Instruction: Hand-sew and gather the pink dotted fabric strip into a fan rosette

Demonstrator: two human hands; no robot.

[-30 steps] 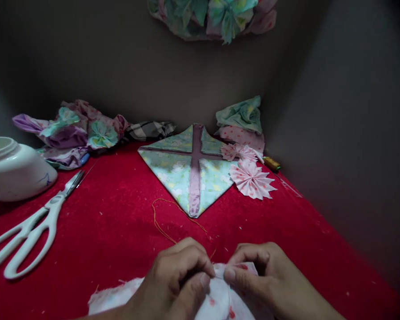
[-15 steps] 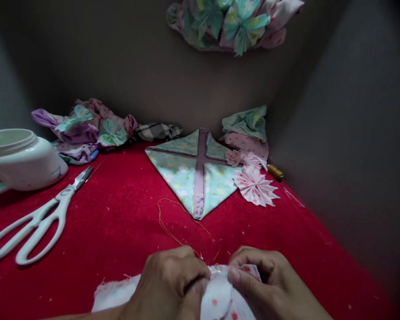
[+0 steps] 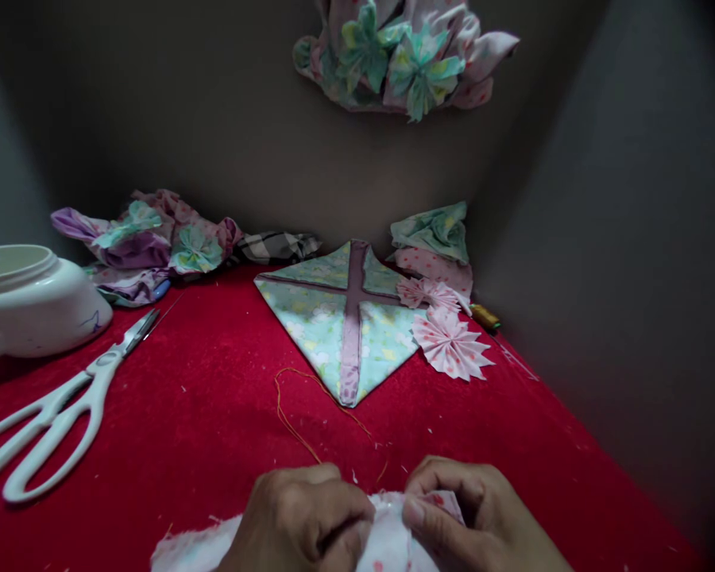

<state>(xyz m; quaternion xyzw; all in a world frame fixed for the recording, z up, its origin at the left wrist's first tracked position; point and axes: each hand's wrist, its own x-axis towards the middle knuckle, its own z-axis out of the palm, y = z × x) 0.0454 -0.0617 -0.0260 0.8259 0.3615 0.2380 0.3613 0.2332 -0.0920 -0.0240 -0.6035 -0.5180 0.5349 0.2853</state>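
At the bottom edge, my left hand [image 3: 307, 516] and my right hand [image 3: 468, 512] both pinch a white fabric piece with red dots [image 3: 387, 528]. Its upper edge is bunched between the fingertips, and one frayed end sticks out left of my left hand. Whether a needle is in my fingers cannot be made out. An orange thread [image 3: 281, 409] loops over the red cloth just beyond my left hand. Farther back lies a green floral diamond-shaped fabric piece [image 3: 310, 334] with mauve strips crossing on it. Two pleated pink fabric rosettes [image 3: 450, 345] overlap its right corner.
White-handled scissors [image 3: 89, 389] lie on the red cloth [image 3: 184, 461] at left, beside a white ceramic pot [image 3: 48, 310]. Fabric bundles [image 3: 148, 238] sit along the back wall. A ruffled fabric piece [image 3: 405, 63] hangs above. A yellow-brown thread spool [image 3: 485, 317] stands near the right wall.
The view has shifted slightly, so everything on the table appears a little lower and further left. Both hands keep their pinch on the dotted fabric, with hardly any movement.
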